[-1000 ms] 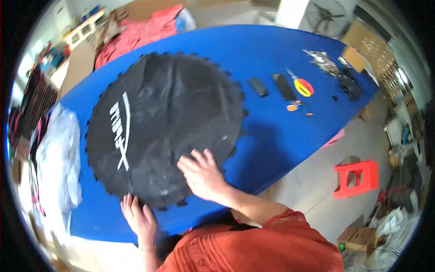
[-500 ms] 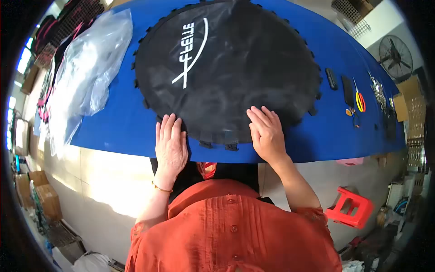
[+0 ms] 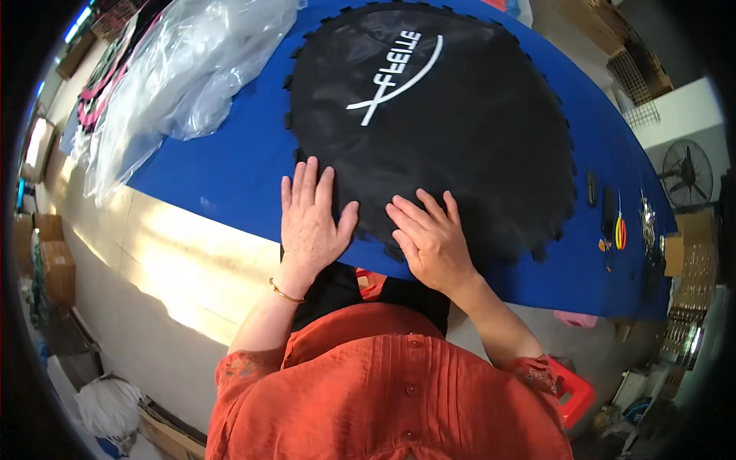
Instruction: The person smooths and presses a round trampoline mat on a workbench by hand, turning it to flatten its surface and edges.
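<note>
A large round black fabric mat (image 3: 460, 130) with small tabs around its rim and white lettering lies flat on the blue-covered table (image 3: 222, 165). My left hand (image 3: 313, 222) rests palm down at the mat's near left edge, fingers stretched and thumb spread. On the near edge lies my right hand (image 3: 433, 238), its fingers extended and slightly apart, pointing up and to the left. Neither hand grips anything. Part of the mat's near rim is hidden beneath the hands.
Clear plastic sheeting (image 3: 199, 69) covers the table's left end, beside a black and pink item (image 3: 96, 111). At the right lie a black tool (image 3: 591, 188), yellow-and-red-handled scissors (image 3: 620, 231) and metal pieces (image 3: 648, 222). A red stool (image 3: 575, 391) stands on the floor.
The view has turned, so the table and mat appear tilted and shifted right. My left thumb has spread outward, and my hands appear closer together at the near edge.
</note>
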Action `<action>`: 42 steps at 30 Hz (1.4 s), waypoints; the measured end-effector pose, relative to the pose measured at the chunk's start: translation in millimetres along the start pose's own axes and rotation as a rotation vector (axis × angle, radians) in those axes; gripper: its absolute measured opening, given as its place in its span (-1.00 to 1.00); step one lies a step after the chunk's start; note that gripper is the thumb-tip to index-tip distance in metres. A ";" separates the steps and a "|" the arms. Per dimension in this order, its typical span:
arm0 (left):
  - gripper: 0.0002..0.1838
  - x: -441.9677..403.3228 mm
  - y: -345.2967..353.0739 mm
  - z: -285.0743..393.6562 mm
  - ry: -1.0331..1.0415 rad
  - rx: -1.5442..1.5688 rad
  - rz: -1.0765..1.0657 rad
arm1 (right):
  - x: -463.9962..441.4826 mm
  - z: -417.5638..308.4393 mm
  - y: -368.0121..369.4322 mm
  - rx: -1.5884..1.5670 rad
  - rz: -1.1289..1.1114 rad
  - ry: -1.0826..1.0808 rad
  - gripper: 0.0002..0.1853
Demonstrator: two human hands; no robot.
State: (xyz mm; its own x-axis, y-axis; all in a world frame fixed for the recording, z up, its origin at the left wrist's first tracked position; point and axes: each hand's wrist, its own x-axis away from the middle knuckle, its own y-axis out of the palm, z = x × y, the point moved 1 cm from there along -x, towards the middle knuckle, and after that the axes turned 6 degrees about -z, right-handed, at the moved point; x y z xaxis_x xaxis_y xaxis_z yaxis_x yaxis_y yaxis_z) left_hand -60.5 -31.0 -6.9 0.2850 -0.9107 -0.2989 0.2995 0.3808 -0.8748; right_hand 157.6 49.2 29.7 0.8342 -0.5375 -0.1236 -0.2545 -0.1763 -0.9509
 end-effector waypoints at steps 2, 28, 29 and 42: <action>-0.29 -0.5 0.0 -1.8 -0.017 0.013 0.028 | -14.3 -6.1 2.7 -0.009 -0.019 -0.053 -0.57; -0.28 -3.1 5.0 -3.1 -0.044 0.093 0.051 | -197.9 9.7 39.0 0.197 -0.129 -0.122 -0.26; -0.27 -2.9 6.1 -3.8 -0.046 0.112 0.067 | -187.0 6.0 36.2 0.204 -0.136 -0.143 -0.29; -0.30 -0.5 11.9 -2.4 -0.023 0.162 0.135 | -160.5 -2.0 30.5 0.215 -0.188 -0.101 -0.31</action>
State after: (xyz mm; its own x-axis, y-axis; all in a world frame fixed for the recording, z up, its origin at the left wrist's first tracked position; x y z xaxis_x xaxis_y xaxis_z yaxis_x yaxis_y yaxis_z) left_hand -59.3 -26.4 -18.1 0.3528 -0.8463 -0.3992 0.3988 0.5220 -0.7540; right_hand 15.0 128.4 21.1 0.9040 -0.4253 0.0427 0.0093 -0.0804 -0.9967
